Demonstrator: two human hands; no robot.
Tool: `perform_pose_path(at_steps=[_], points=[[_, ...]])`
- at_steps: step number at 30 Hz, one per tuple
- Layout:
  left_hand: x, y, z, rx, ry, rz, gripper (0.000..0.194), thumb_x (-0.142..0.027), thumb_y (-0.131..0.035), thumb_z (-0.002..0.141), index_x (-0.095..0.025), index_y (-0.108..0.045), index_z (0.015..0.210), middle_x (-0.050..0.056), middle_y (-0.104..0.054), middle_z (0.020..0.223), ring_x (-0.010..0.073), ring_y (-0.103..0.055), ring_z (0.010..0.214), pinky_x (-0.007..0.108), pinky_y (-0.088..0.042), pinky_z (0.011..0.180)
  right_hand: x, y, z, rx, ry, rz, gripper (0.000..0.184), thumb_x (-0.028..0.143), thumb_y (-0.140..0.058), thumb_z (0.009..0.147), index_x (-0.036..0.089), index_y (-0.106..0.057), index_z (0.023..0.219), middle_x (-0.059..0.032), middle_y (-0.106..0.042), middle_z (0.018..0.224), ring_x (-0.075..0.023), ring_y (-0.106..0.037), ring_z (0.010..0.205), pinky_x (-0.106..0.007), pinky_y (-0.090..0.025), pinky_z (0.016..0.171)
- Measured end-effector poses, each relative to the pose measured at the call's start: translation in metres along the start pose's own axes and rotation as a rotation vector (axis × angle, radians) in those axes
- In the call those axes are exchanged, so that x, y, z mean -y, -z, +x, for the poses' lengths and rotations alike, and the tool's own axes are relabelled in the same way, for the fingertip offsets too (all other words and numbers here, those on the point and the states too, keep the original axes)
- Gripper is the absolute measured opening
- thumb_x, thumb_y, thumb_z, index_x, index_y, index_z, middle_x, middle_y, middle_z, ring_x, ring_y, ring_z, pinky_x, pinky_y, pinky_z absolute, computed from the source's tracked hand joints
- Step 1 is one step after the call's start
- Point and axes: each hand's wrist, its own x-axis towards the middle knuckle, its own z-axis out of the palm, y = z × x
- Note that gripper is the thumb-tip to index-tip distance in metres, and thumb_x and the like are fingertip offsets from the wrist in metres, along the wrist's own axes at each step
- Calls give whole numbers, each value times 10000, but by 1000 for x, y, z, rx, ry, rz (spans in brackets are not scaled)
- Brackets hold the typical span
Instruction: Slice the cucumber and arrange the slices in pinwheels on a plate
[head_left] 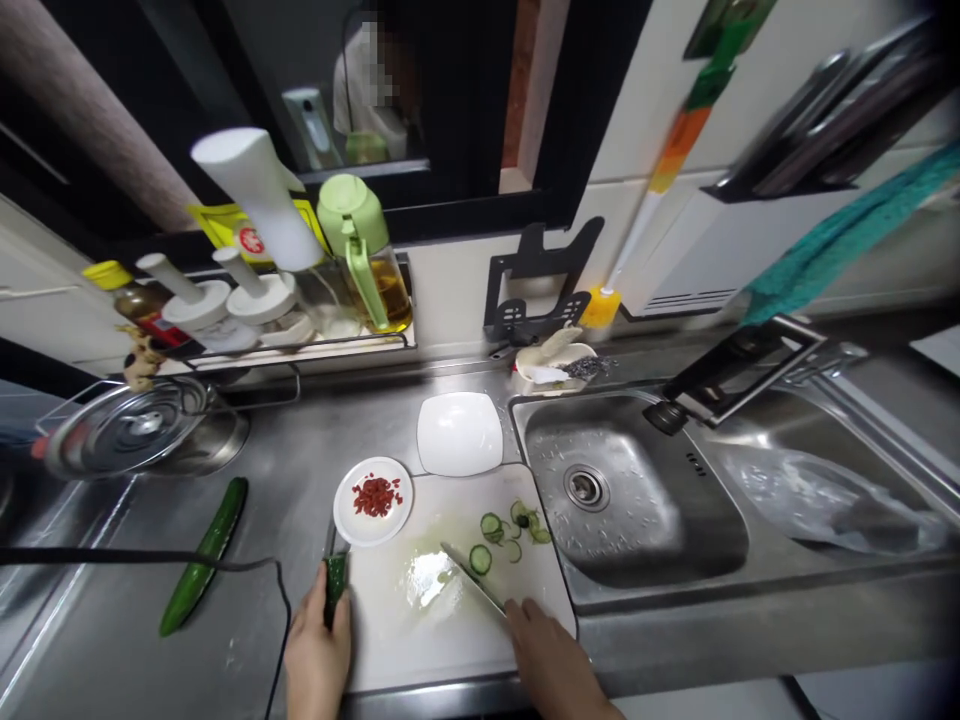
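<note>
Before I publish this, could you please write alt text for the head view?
Right hand holds a knife over a cutting board with cucumber slices; left hand grips a cucumber piece at its left edge. Nearby: a plate of red pieces and a sink.

A person's left hand [319, 640] grips a dark green cucumber piece [335, 580] at the left edge of a white cutting board [382, 640], while the right hand [546, 650] holds a metal-bladed knife [476, 580] over it. Thin pale green cucumber slices [491, 528] lie on the board's right side, near a stainless steel sink [637, 485]. A round white plate [346, 505] of small red pieces [375, 496] sits beside an empty white square plate [459, 432]; a whole green cucumber [202, 560] rests on the metal surface [274, 510] at left.
</note>
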Motion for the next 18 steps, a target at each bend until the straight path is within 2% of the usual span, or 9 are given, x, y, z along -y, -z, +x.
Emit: perform_pose_path(at_steps=[4,7,11,18], points=[[-5,0,13,194,190,43,534,-357,-406,867,-168,-401,1366,124,-629,1135,253,-619,1014,364,-491,884,-4,10,-1,94,21,-31,492,-69,-351,736,190,-580,1087,-87,-631,1027,-187,-645,794,-257,-419,670],[-15,3,19,297,298,34,544,-384,-363,886,-174,-358,1387,141,-569,1229,247,-604,1057,348,-475,905,-11,11,-6,79,62,-13,487,-52,-375,729,194,-560,1107,-90,-600,1070,-193,-634,811,-272,-419,694],[-21,5,20,335,366,27,592,-392,-372,883,-155,-276,1416,171,-499,1309,266,-557,1135,364,-452,935,-25,7,-12,-31,145,18,499,-19,-447,718,214,-520,1153,-88,-553,1119,-190,-605,859,-270,-405,735],[-24,2,15,339,337,69,628,-375,-380,876,-108,-225,1422,185,-490,1300,285,-477,1218,382,-429,954,-44,3,-8,-153,231,-45,467,21,-482,726,208,-510,1152,-75,-545,985,-191,-560,791,-281,-381,686]])
